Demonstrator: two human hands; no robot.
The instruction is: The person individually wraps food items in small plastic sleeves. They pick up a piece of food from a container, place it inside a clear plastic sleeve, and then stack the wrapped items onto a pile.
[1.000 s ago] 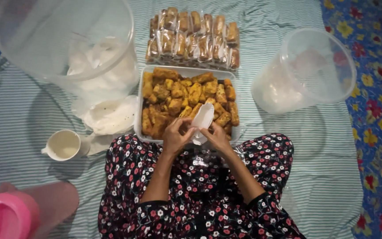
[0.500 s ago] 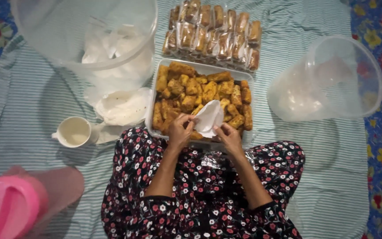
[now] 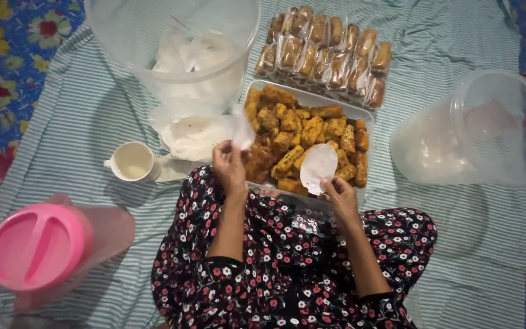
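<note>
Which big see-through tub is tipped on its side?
The tub on the right. Its open mouth faces sideways, while the other tub, at the top, stands upright holding plastic bags.

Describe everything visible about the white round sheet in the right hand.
The round sheet is thin, white, slightly translucent, like paper or a wrapper. It is held upright by its lower edge between the fingers of the right hand, above the near edge of the clear tray of fried golden pieces. Nothing lies on it.
</note>
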